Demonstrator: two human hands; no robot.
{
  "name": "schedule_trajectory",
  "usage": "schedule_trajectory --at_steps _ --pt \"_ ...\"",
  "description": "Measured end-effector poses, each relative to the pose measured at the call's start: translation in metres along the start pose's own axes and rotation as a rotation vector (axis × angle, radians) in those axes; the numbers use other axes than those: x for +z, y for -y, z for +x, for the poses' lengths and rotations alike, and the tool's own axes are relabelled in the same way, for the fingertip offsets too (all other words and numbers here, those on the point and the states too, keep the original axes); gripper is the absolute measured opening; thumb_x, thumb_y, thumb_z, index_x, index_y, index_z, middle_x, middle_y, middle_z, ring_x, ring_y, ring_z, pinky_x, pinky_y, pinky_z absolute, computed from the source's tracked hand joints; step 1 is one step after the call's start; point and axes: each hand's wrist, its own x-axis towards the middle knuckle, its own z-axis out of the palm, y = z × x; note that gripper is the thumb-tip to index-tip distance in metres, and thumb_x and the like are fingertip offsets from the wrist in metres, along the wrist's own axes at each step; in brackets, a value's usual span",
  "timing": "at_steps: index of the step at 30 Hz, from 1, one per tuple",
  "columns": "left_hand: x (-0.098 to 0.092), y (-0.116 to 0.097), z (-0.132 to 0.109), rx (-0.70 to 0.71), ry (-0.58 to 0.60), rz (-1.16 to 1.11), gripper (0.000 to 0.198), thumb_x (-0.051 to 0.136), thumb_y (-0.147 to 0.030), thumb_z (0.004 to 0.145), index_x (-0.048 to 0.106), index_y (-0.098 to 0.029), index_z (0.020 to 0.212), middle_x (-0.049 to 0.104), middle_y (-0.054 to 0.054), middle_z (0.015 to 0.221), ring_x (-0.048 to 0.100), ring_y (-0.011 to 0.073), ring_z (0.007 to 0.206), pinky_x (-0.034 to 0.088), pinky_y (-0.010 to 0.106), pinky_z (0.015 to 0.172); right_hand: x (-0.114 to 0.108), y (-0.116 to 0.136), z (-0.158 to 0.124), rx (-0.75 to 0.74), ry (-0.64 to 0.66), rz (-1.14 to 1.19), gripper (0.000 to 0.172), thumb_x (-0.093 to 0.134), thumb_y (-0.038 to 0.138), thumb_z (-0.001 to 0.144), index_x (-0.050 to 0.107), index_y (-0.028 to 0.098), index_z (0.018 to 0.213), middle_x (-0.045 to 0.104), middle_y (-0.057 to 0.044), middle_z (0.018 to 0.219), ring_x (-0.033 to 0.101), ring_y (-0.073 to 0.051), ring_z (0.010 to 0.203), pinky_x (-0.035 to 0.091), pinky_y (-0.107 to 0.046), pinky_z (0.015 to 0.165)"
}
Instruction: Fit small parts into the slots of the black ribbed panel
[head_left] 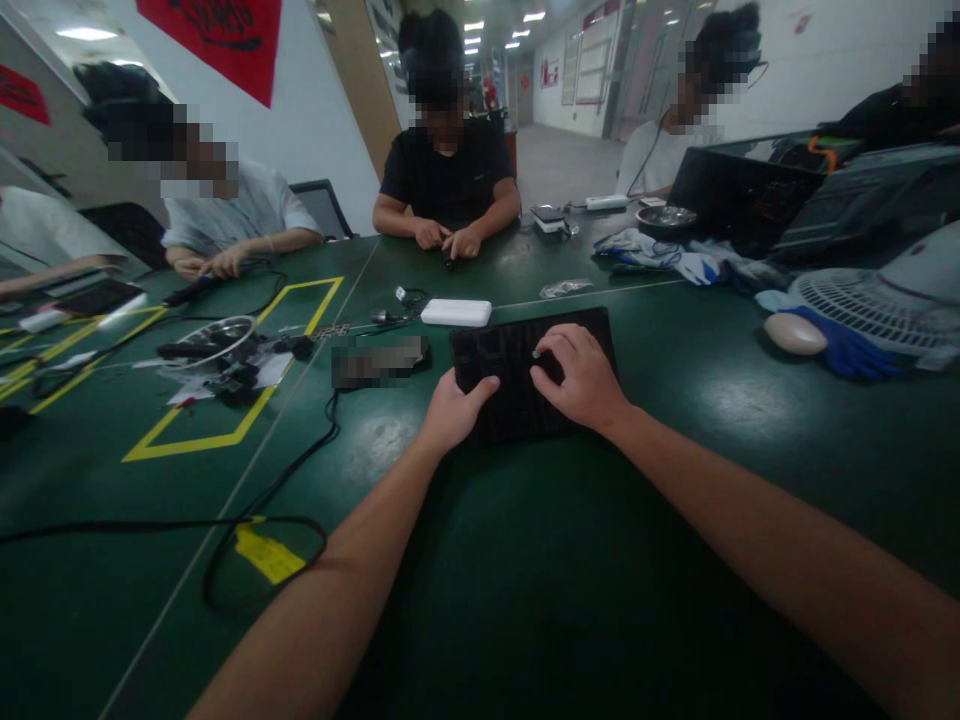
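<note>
A flat black rectangular object (510, 400) lies on the green table (540, 560) in front of me. My left hand (456, 408) grips its near left edge, with the thumb on top and the other fingers hidden beneath or behind it. Over its right half rests my right hand (577, 375), fingers bent and drawn together around a small greyish thing near the fingertips, too small to name. Just beyond the black object sits a white power bank (456, 313).
A metal bowl (217, 342) stands inside yellow tape at left, near black cables (300, 460). A white fan (877, 305), blue glove (862, 350) and pale oval object (795, 334) are at right. Several people sit around the table; a laptop (739, 195) stands at back right.
</note>
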Motion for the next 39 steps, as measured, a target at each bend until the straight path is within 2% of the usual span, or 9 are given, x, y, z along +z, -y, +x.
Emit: schedule_trajectory --at_steps 7,13,26,39 --pt "0.0005 -0.0022 0.0 -0.003 0.0 -0.018 0.047 0.078 -0.044 0.079 0.071 -0.015 0.115 0.076 0.014 0.118 0.071 0.0347 0.113 0.054 0.051 0.102 0.0004 -0.0009 -0.0002 -0.005 -0.006 0.002 0.013 0.06 0.023 0.088 0.056 0.024 0.1 0.062 -0.009 0.108 0.059 -0.028 0.104 0.048 -0.045 0.093" --pt "0.0008 -0.0049 -0.0008 -0.003 0.0 -0.008 0.046 0.077 -0.043 0.078 0.071 -0.015 0.114 0.077 0.013 0.117 0.071 0.0341 0.112 0.054 0.05 0.101 -0.001 0.0001 -0.0005 -0.005 0.005 -0.006 0.022 0.06 0.024 0.09 0.06 0.026 0.112 0.061 -0.009 0.111 0.059 -0.028 0.106 0.049 -0.046 0.093" --pt "-0.0003 0.0 0.001 0.005 0.002 0.031 0.047 0.077 -0.046 0.079 0.072 -0.015 0.113 0.077 0.013 0.115 0.071 0.0341 0.11 0.054 0.051 0.101 0.0004 -0.0007 -0.0005 0.003 0.003 -0.002 0.017 0.06 0.023 0.089 0.06 0.024 0.105 0.061 -0.009 0.108 0.058 -0.027 0.105 0.049 -0.046 0.093" --pt "0.0004 -0.0043 -0.0011 -0.002 0.003 0.01 0.047 0.077 -0.045 0.079 0.071 -0.014 0.113 0.077 0.014 0.115 0.071 0.0348 0.11 0.054 0.052 0.101 -0.0006 -0.0002 -0.0006 -0.009 0.003 -0.017 0.016 0.061 0.023 0.089 0.058 0.025 0.105 0.061 -0.008 0.108 0.059 -0.027 0.104 0.049 -0.045 0.093"
